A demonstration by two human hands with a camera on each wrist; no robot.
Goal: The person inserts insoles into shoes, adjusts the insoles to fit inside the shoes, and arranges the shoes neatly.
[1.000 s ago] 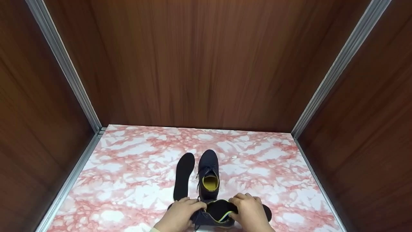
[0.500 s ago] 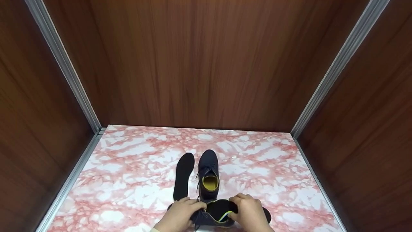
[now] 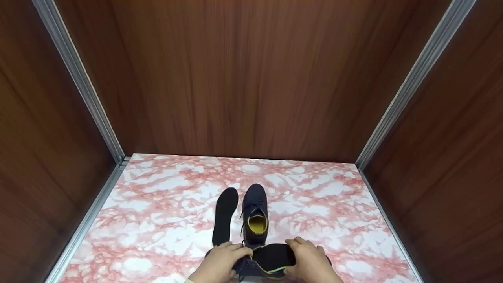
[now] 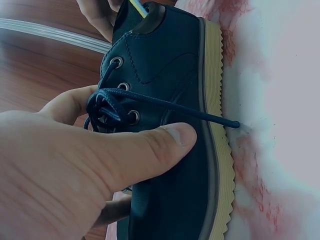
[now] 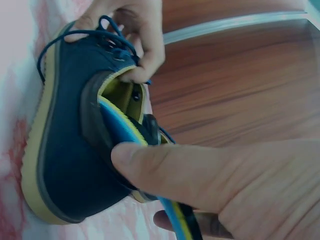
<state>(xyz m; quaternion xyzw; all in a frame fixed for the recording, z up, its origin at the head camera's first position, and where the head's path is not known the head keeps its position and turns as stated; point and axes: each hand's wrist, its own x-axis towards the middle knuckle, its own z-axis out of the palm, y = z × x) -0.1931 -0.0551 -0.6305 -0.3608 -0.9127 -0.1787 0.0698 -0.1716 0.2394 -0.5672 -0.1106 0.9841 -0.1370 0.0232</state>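
Observation:
A dark blue lace-up shoe (image 3: 251, 269) with a yellow lining stands at the near edge of the head view, toe to the left. My left hand (image 3: 222, 259) grips its front, thumb on the side below the laces (image 4: 107, 102) in the left wrist view. A black insole (image 3: 274, 256) with a blue and yellow edge goes partly into the shoe's opening. My right hand (image 3: 310, 259) pinches this insole near the shoe's heel, thumb on one side and fingers on the other. The insole's front part is hidden inside the shoe.
A second dark shoe (image 3: 255, 212) stands just beyond, toe pointing away, its yellow lining visible. Left of it lies another black insole (image 3: 225, 216). Brown wood-grain panels (image 3: 243, 78) with metal strips enclose the red-and-white table (image 3: 157, 220) at the back and sides.
My right hand has shifted slightly to the right along the insole, and its grip has changed. More of the insole's black face shows at the shoe's opening. My left hand has stayed put.

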